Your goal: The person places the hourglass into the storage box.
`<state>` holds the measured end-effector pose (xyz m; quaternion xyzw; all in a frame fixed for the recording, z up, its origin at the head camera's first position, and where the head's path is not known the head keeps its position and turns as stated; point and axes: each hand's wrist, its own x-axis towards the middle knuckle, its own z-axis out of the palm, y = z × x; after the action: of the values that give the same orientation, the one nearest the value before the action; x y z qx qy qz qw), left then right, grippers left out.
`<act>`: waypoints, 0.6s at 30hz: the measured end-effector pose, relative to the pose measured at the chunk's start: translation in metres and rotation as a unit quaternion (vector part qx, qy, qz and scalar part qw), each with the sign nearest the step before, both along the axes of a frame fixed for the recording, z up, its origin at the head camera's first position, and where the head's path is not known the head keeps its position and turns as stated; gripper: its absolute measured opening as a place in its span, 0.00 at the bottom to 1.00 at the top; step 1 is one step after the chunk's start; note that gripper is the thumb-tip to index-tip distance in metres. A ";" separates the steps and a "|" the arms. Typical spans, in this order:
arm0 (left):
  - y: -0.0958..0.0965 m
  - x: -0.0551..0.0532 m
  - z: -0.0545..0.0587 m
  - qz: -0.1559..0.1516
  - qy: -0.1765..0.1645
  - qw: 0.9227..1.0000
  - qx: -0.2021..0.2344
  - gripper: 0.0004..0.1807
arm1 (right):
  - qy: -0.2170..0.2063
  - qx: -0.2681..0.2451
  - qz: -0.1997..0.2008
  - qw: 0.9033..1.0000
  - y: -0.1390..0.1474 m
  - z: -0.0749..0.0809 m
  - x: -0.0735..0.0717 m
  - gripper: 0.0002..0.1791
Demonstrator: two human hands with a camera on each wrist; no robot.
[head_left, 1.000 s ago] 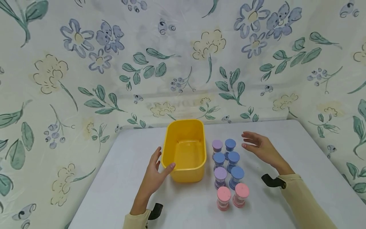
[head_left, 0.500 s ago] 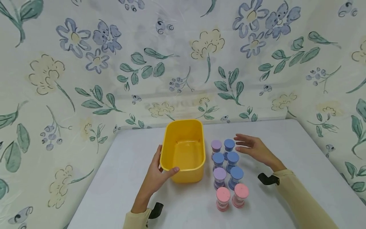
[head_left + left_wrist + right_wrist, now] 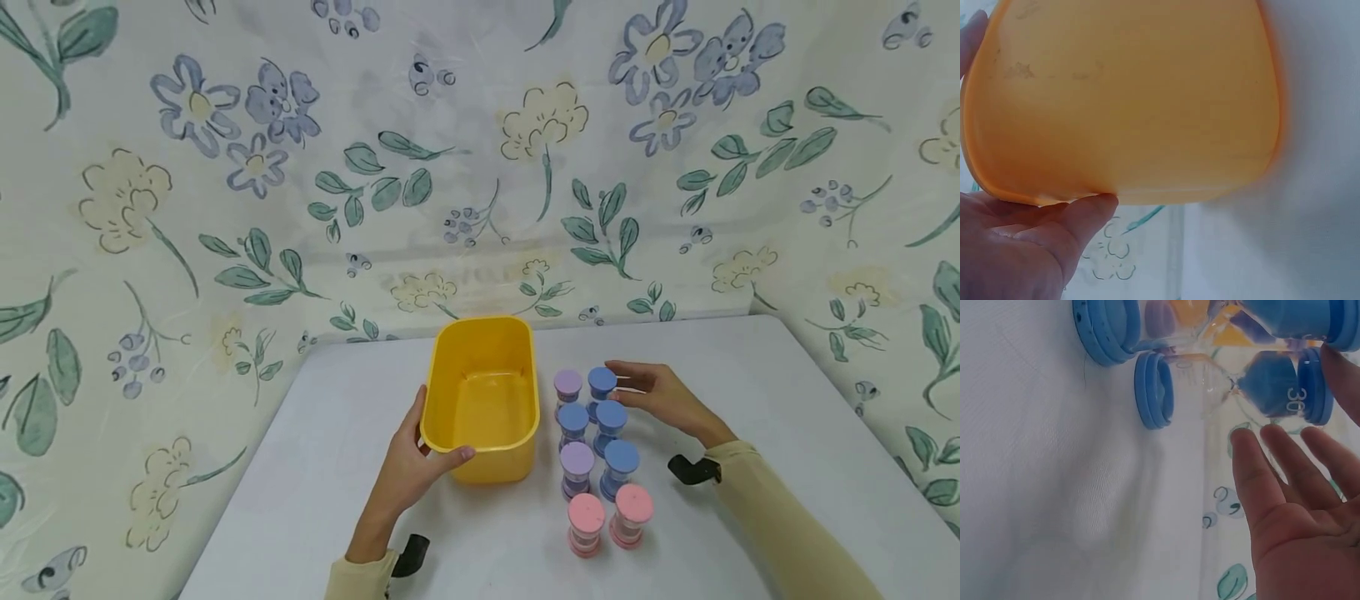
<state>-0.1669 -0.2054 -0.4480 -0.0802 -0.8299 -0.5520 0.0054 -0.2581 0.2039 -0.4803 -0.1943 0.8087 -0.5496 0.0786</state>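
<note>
A yellow plastic bin stands on the white table; its visible inside holds nothing. My left hand grips its near left corner, thumb over the rim and fingers along the outside wall, as the left wrist view also shows. To the bin's right, several sand timers stand upright in two columns. My right hand is beside the farthest blue sand timer, fingers extended on its far side and thumb on its near side. In the right wrist view, this blue timer shows a "30" marking, and the fingers are not closed round it.
Two purple timers, one far and one nearer, share the left column with a blue timer. Two more blue timers and two pink timers stand nearer. A flowered cloth rises behind the table.
My right hand has moved left to the farthest blue timer. The left hand has closed onto the bin's near left corner, thumb now over the rim. The timers stand where they were.
</note>
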 end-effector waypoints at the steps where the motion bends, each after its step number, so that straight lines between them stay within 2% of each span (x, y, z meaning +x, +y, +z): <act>1: 0.000 0.000 -0.001 0.000 0.001 1.000 0.001 0.63 | -0.001 -0.001 -0.001 1.000 -0.001 0.000 0.000 0.36; 18: 0.000 0.000 -0.003 0.006 0.002 1.000 0.009 0.62 | -0.005 0.013 -0.034 0.999 -0.007 -0.002 -0.002 0.32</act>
<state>-0.1669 -0.2053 -0.4505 -0.0760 -0.8254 -0.5593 0.0114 -0.2596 0.1973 -0.4823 -0.1629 0.8214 -0.5425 0.0665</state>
